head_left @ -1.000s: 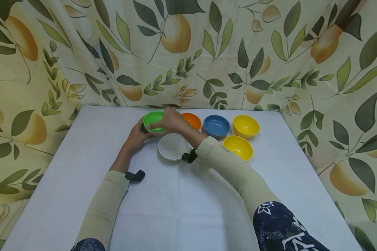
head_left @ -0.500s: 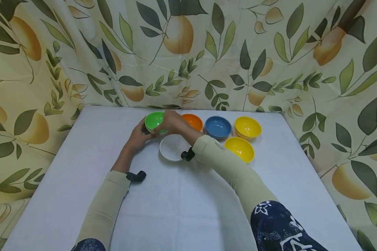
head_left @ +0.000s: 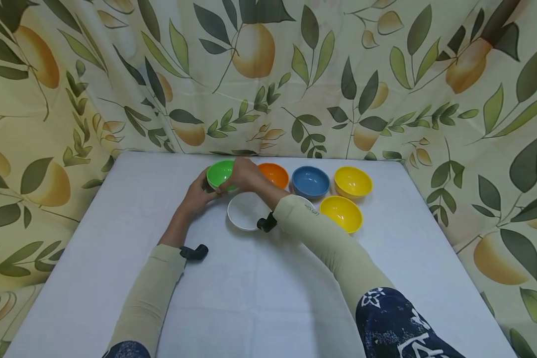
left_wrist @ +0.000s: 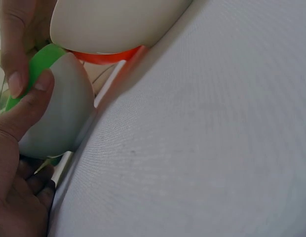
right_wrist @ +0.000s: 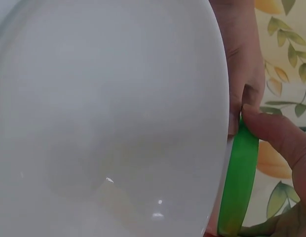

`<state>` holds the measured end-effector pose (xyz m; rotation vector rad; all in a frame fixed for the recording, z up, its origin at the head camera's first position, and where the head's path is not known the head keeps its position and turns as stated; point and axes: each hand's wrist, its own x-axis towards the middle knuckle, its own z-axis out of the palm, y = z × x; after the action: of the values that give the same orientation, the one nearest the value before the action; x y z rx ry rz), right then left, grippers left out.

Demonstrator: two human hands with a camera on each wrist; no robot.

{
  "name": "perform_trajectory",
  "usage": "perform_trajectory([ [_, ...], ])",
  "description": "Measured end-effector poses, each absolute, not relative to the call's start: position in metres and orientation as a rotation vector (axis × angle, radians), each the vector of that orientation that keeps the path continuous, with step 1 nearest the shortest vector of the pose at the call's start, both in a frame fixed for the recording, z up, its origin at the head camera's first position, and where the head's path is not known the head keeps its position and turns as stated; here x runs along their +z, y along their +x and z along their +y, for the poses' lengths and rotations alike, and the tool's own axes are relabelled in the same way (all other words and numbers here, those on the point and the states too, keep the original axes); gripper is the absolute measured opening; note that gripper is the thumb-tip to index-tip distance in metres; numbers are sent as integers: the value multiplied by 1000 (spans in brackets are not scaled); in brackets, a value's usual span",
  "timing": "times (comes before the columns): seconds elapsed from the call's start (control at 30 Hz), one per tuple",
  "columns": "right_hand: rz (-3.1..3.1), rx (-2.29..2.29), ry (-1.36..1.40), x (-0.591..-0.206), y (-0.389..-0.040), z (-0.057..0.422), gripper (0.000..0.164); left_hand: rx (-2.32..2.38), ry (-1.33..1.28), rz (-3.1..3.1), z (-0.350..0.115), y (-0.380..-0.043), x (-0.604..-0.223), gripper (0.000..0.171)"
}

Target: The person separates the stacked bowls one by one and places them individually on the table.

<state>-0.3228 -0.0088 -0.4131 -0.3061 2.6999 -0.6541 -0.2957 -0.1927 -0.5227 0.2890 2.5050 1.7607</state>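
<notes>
A green bowl (head_left: 220, 174) with a pale outside stands at the far left of the back row. My left hand (head_left: 197, 196) holds it from the left, with the thumb on its outer wall and the fingers curled low round its far side, as the left wrist view shows. From the right, my right hand (head_left: 245, 175) pinches the same bowl's rim, its thumb (right_wrist: 264, 121) lying over the green edge. Just in front is a white bowl (head_left: 246, 213), which fills much of the right wrist view. An orange bowl (head_left: 275, 175) sits beside the green one, partly hidden by the right hand.
Farther right in the back row stand a blue bowl (head_left: 311, 182) and a yellow bowl (head_left: 353, 182). Another yellow bowl (head_left: 341, 214) is in front of them. A second white bowl (head_left: 306, 202) is mostly covered by the right sleeve. A patterned cloth (head_left: 268, 99) hangs behind the white table (head_left: 223, 303).
The right thumb has drawn back from inside the green bowl to its near rim, and the right hand has lowered slightly. The left hand keeps its hold; the bowls have stayed in place.
</notes>
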Motion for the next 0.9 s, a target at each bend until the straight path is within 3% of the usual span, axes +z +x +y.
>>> perform_trajectory([
  [0.43,2747,-694,-315,-408,-318,-5,98,1776,316,2508,-191,-294,-523,98],
  [0.9,2753,-993,-398,-383,-303,20,88,1733,300,2524,-191,-295,-522,102],
])
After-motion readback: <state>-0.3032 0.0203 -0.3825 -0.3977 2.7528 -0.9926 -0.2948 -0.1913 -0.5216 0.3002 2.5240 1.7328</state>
